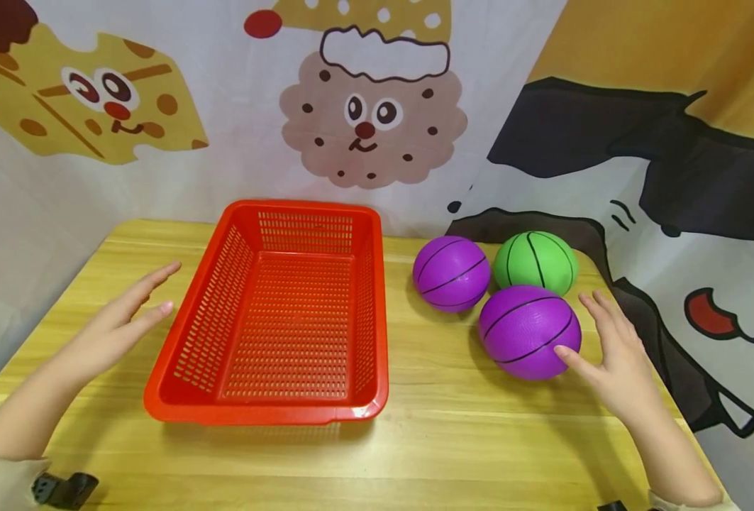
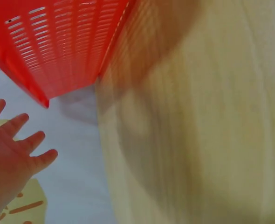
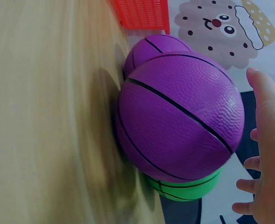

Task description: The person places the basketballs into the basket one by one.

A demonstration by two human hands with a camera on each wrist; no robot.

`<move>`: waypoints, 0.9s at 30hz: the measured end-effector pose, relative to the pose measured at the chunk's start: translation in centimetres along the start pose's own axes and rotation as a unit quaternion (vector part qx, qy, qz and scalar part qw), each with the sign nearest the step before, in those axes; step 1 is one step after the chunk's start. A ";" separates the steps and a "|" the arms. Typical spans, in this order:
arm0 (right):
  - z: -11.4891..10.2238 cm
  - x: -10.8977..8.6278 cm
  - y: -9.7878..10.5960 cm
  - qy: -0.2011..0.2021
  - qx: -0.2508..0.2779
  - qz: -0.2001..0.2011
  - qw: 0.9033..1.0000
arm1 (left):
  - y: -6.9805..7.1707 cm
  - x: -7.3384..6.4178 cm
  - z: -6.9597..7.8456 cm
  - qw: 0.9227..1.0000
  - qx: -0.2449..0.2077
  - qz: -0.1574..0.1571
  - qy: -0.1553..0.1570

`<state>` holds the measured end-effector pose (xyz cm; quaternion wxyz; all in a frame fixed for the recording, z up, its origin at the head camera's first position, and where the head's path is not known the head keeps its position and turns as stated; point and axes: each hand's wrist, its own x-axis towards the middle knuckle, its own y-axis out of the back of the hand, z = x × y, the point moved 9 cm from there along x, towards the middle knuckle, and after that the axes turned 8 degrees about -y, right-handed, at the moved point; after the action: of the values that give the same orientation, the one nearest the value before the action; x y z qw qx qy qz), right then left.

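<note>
A red plastic basket (image 1: 287, 326) with slotted walls stands on the wooden table, nothing inside it. Left of it, my left hand (image 1: 118, 326) is held in the air with fingers spread, and the left wrist view shows the same hand (image 2: 11, 158) beside the basket wall (image 2: 58, 42). At the right, my right hand (image 1: 616, 358) reaches round the near purple ball (image 1: 530, 332), its thumb overlapping the ball's edge in the head view. In the right wrist view a gap shows between the hand (image 3: 270, 154) and this ball (image 3: 179, 116). Behind lie another purple ball (image 1: 451, 274) and a green ball (image 1: 536, 262).
The wooden table (image 1: 453, 440) runs back to a cloth backdrop (image 1: 223, 170) printed with cartoon figures. This cloth also drops past the table's right edge. Black devices (image 1: 67, 490) sit by the wrists at the bottom of the head view.
</note>
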<state>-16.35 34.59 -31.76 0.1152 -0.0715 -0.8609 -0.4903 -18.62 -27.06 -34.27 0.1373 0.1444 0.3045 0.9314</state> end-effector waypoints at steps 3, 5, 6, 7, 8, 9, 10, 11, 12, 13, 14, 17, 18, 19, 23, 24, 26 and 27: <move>-0.1 -0.3 -0.6 0.003 0.021 -0.002 1.000 | -0.6 0.1 -0.1 1.000 -0.009 -0.005 0.000; -0.1 -0.5 -1.0 0.003 0.035 -0.001 0.999 | -0.8 0.1 -0.1 1.000 -0.009 -0.005 -0.007; -0.2 -0.5 -1.2 0.004 0.042 -0.001 0.999 | -1.0 0.1 -0.1 1.000 -0.009 -0.005 -0.013; -0.2 -0.6 -1.3 0.004 0.048 -0.001 0.999 | -1.1 0.1 -0.1 1.000 -0.008 -0.004 -0.019; -0.1 -0.7 -1.5 0.004 0.055 -0.001 0.998 | -1.2 0.1 -0.1 1.000 -0.010 -0.003 -0.024; -0.1 -0.7 -1.7 0.003 0.063 -0.002 0.998 | -1.4 0.1 -0.1 1.000 -0.012 -0.003 -0.027; 0.0 -0.8 -1.9 0.001 0.069 -0.003 0.998 | -1.5 0.0 -0.1 1.000 -0.012 -0.001 -0.029; 0.1 -0.8 -2.1 -0.001 0.074 -0.004 0.997 | -1.6 0.0 -0.2 0.999 -0.011 -0.001 -0.030; 0.2 -0.8 -2.3 -0.003 0.080 -0.006 0.997 | -1.8 0.0 -0.3 0.999 -0.010 -0.003 -0.032; 0.3 -0.9 -2.5 -0.007 0.086 -0.007 0.996 | -1.9 -0.1 -0.3 0.999 -0.009 -0.006 -0.031; 0.4 -0.9 -2.7 -0.009 0.092 -0.008 0.996 | -2.1 -0.1 -0.4 0.999 -0.008 -0.009 -0.030; 0.6 -1.1 -3.1 -0.023 0.106 -0.008 0.994 | -2.4 -0.1 -0.6 0.999 -0.013 -0.017 -0.027; 0.7 -1.1 -3.2 -0.027 0.110 -0.007 0.993 | -2.5 -0.1 -0.6 0.999 -0.016 -0.019 -0.027; 0.8 -1.1 -3.4 -0.032 0.115 -0.006 0.993 | -2.5 -0.1 -0.7 0.999 -0.021 -0.019 -0.026; 0.9 -1.2 -3.8 -0.049 0.135 0.000 0.990 | -2.7 -0.1 -0.9 0.999 -0.033 -0.015 -0.024; 0.9 -1.3 -3.8 -0.053 0.139 0.002 0.989 | -2.8 -0.1 -0.9 0.999 -0.036 -0.015 -0.024; 1.0 -1.3 -4.0 -0.062 0.143 0.005 0.988 | -2.9 -0.1 -1.0 0.999 -0.046 -0.014 -0.024; 1.0 -1.3 -4.1 -0.065 0.144 0.008 0.987 | -2.9 -0.1 -1.1 0.998 -0.050 -0.014 -0.025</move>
<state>-16.16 33.38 -35.99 0.0717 -0.0924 -0.9277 -0.3546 -18.45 -25.39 -36.88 0.1644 0.1560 0.2560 0.9397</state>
